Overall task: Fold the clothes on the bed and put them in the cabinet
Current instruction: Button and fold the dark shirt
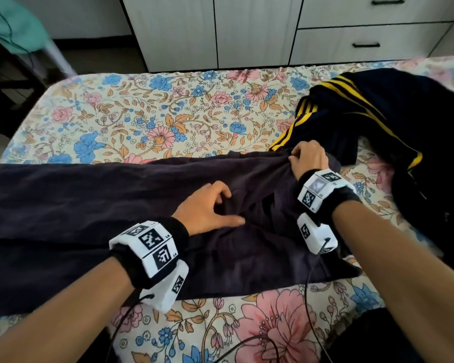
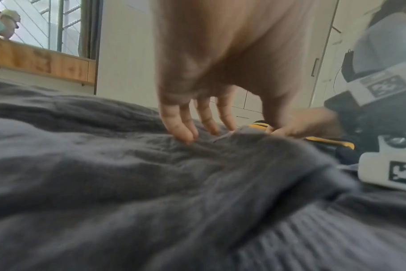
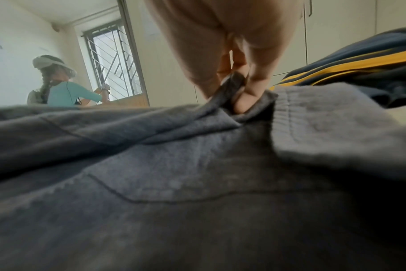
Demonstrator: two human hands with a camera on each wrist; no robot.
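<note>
Now, right hand (image 1: 309, 159) pinching dark garment (image 1: 89, 205) edge, left hand (image 1: 207, 209) relaxed, fingertips resting on it

window with metal bars (image 3: 114, 62) | person in teal top and pale hat (image 3: 58, 82) beside it | wooden ledge (image 2: 39, 60) | teal cloth (image 1: 13, 24)

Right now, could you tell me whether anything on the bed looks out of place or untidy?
Yes: the navy garment with yellow stripes lies crumpled in a heap at the bed's right side, unfolded. The dark grey garment is bunched where the right hand pinches it and the left hand rests on it.
</note>
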